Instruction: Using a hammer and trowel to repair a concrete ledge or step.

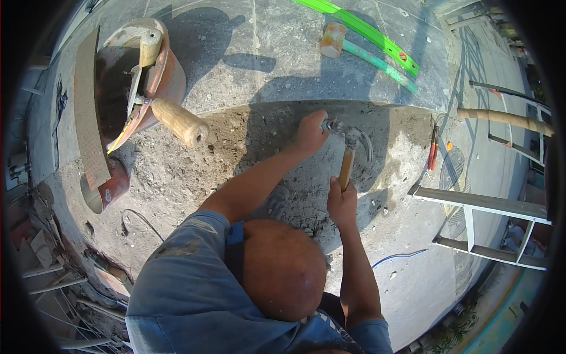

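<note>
My left hand [311, 133] is closed in a fist, low in front of the raised concrete step. Only a small end of what it grips shows beside the thumb, too little to name. My right hand [342, 203] is wrapped round the wooden handle of a claw hammer [348, 162]. The hammer's metal head lies right beside the left fist, its striking end toward that small end; I cannot tell whether they touch. Curved claws point away to the right. Rough, broken grey ground [218, 141] lies around and below both hands.
On the step [283, 71] lie a mallet [334, 40] and a bright green level [365, 30]. At left stands a bucket [172, 76] with a wooden-handled trowel [180, 123] across its rim, beside a long board [89, 106]. Red-handled pliers [433, 154] and a metal ladder [483, 203] are right.
</note>
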Tool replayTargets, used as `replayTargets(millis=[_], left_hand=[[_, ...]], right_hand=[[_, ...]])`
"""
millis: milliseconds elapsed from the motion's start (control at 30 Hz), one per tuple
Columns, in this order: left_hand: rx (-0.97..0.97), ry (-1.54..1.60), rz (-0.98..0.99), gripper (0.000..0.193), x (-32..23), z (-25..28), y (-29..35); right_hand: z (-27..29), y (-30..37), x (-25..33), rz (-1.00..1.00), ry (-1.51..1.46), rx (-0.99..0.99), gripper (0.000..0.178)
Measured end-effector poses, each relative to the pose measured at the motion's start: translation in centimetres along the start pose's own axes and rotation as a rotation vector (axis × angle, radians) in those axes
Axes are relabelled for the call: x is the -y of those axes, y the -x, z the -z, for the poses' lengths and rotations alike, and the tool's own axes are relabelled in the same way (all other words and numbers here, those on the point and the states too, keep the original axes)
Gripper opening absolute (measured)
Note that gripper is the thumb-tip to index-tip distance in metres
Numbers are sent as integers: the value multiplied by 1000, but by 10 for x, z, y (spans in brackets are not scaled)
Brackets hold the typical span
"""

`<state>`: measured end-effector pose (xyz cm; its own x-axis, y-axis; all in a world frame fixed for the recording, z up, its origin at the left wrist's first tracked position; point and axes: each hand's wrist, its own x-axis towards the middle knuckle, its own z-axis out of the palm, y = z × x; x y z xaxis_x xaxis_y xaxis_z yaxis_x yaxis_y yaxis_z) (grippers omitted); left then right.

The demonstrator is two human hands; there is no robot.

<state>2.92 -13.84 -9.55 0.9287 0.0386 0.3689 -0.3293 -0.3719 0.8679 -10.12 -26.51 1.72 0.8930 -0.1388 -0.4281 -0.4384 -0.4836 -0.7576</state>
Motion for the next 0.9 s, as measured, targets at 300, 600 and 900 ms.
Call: replayTargets(millis=[300, 600, 900], left_hand=[[17, -62, 45, 24, 10, 11, -1], [23, -15, 54, 21, 8, 9, 2], [41, -41, 41, 21, 6, 8, -1]], right_hand=[[115, 14, 153, 522, -881, -600, 36], [11, 11, 19, -2, -112, -20, 23], [50, -4, 95, 477, -942, -653, 37]])
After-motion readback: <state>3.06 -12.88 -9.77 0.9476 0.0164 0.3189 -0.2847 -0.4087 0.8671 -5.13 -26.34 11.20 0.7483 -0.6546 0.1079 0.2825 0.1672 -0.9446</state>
